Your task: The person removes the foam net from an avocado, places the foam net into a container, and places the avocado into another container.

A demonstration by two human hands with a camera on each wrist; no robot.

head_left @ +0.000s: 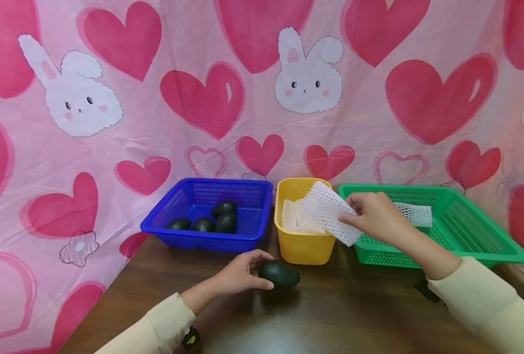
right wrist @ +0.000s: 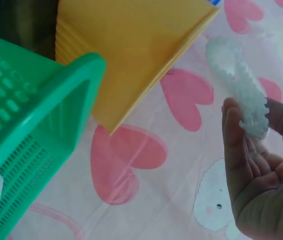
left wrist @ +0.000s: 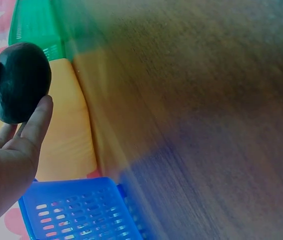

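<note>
A dark green avocado (head_left: pixel 279 274) is held in my left hand (head_left: pixel 242 272), low over the brown table in front of the yellow bin (head_left: pixel 306 248). In the left wrist view the thumb and fingers grip the avocado (left wrist: pixel 21 82) from its sides. My right hand (head_left: pixel 374 216) pinches a white foam net sleeve (head_left: pixel 330 211) above the right rim of the yellow bin. Seen from the right wrist, the foam net sleeve (right wrist: pixel 239 87) is flattened between thumb and fingers, its end slightly parted. More white foam net sleeves (head_left: pixel 298 216) lie inside the yellow bin.
On the left stands a blue basket (head_left: pixel 209 241) with several avocados (head_left: pixel 224 221) in it. A green basket (head_left: pixel 465 236) at the right contains a white netted item (head_left: pixel 414 214). Behind them hangs a pink cloth (head_left: pixel 262 123) with hearts and rabbits.
</note>
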